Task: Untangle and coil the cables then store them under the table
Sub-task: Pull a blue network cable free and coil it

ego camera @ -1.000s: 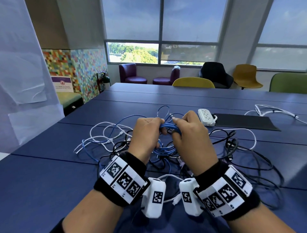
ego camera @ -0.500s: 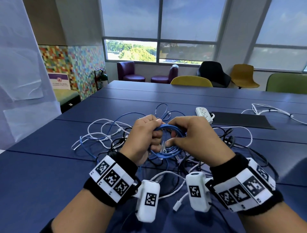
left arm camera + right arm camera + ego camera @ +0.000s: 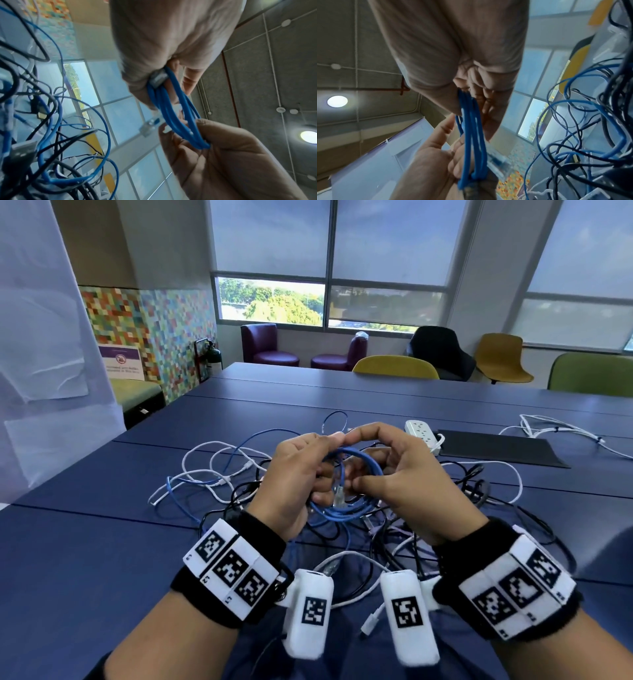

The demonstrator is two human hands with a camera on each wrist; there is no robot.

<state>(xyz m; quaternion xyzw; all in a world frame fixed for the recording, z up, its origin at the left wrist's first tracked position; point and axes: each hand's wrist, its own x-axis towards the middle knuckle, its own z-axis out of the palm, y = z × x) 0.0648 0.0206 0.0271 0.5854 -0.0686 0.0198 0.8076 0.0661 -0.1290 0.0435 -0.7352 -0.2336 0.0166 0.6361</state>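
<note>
A blue network cable [image 3: 356,454] is gathered into a small coil of several loops, held up between both hands above the table. My left hand [image 3: 325,470] grips the coil's left side, fingers curled through it. My right hand [image 3: 364,463] pinches the right side between index finger and thumb. A clear plug [image 3: 339,495] hangs inside the loop. The left wrist view shows the blue strands [image 3: 171,108] running from one palm to the other, as does the right wrist view [image 3: 471,135]. The cable's loose part trails into the tangle of cables [image 3: 239,474] below.
White, black and blue cables lie tangled on the blue table [image 3: 85,542] beneath and around my hands. A white power strip [image 3: 423,433] and a black mat [image 3: 496,448] lie behind on the right, with another white cable [image 3: 565,433] farther right. Chairs stand along the far edge.
The tightly pinched bunch of blue cable has opened into a round coil spread between my hands. Both hands have drawn slightly nearer to me and turned.
</note>
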